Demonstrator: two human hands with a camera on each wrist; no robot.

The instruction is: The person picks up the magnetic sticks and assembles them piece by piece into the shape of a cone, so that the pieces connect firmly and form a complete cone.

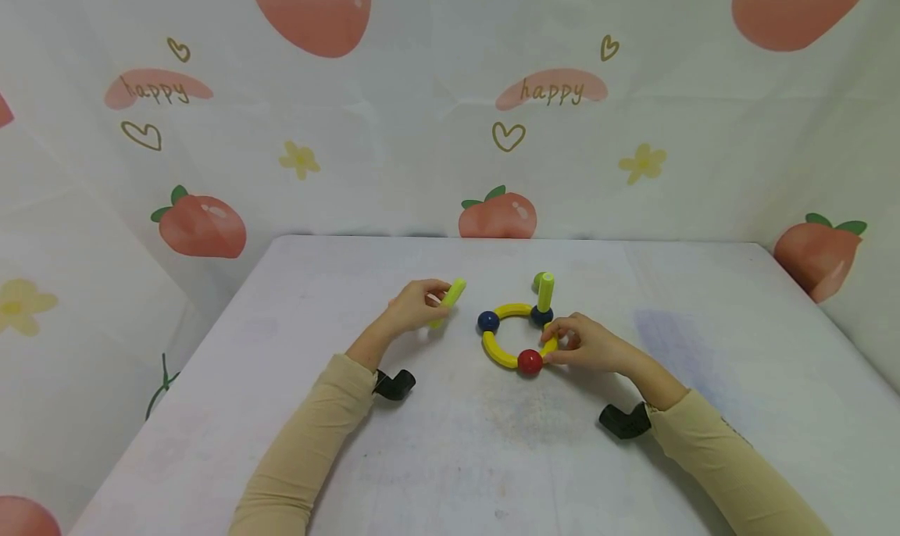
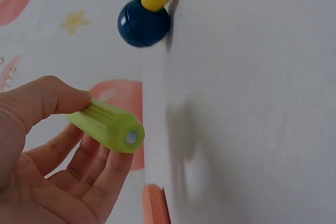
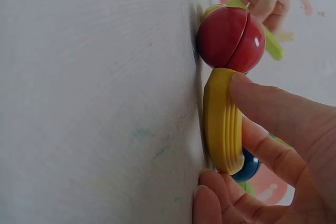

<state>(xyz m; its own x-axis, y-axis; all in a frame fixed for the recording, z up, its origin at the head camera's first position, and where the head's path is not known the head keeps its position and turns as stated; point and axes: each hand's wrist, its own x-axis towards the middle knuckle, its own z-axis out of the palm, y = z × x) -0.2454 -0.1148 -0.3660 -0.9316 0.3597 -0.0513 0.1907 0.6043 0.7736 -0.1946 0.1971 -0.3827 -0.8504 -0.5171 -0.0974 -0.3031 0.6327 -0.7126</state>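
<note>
Green stick [image 1: 451, 295] in left hand [image 1: 415, 305], lifted

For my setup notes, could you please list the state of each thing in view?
Left hand: grips a loose green rod, lifted.
Right hand: pinches the ring's yellow curved piece.
Ring: flat on table, closed.
Upright green rod: standing on a blue ball.

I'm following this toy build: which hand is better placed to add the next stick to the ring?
Probably the left hand: it already pinches a loose green stick just beside the ring. The right hand grips the ring's yellow curved piece, steadying it.
</note>
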